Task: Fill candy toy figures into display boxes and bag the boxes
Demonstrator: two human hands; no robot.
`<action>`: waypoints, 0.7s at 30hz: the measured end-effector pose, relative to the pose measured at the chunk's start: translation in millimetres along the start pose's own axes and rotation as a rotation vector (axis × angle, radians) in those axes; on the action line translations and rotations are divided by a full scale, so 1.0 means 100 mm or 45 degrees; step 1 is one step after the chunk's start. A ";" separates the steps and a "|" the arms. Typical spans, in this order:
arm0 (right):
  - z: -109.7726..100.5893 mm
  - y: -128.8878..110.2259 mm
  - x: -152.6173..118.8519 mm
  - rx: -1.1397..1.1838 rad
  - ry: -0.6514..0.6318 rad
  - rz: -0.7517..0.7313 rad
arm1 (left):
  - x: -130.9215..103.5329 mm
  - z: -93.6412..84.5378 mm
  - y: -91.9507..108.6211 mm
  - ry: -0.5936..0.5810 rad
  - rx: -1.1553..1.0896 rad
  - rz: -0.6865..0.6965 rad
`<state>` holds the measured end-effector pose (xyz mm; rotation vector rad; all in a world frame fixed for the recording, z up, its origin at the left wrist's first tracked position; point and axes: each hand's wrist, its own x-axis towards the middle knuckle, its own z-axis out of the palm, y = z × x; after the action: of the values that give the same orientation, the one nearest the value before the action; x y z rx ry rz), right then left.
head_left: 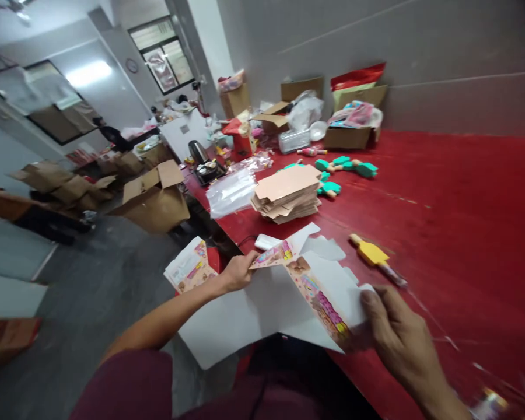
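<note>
**One thin card [266, 300], pinched at both sides**

Left hand [237, 273] pinches a printed flap [275, 255]. Between both hands' fingers, the card looks light and easy to crease; edges seem best to hold. Right hand [398, 326] pinches its right edge.

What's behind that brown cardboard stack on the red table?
Green pieces with tan ends lie behind, toward the right. The cardboard stack hides whatever else may be there.

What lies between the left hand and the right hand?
In the head view, a printed carton sheet stretches between the left hand and the right hand, held by both.
</note>
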<state>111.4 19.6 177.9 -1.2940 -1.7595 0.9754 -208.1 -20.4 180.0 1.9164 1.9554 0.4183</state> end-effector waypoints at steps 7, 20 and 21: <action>0.20 -0.10 -0.01 0.427 -0.738 0.275 | -0.36 0.41 -0.08 0.067 -0.276 0.086; 0.56 -0.27 -0.46 0.359 -0.972 0.339 | -0.07 -0.23 0.50 -0.753 -1.330 -0.233; 0.62 -0.29 -0.50 0.337 -0.984 0.352 | -0.04 -0.22 0.58 -0.816 -1.255 -0.271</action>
<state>55.9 -44.3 170.5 -1.0699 -1.9119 1.9929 -166.8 -21.2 226.5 1.0088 1.1552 0.4935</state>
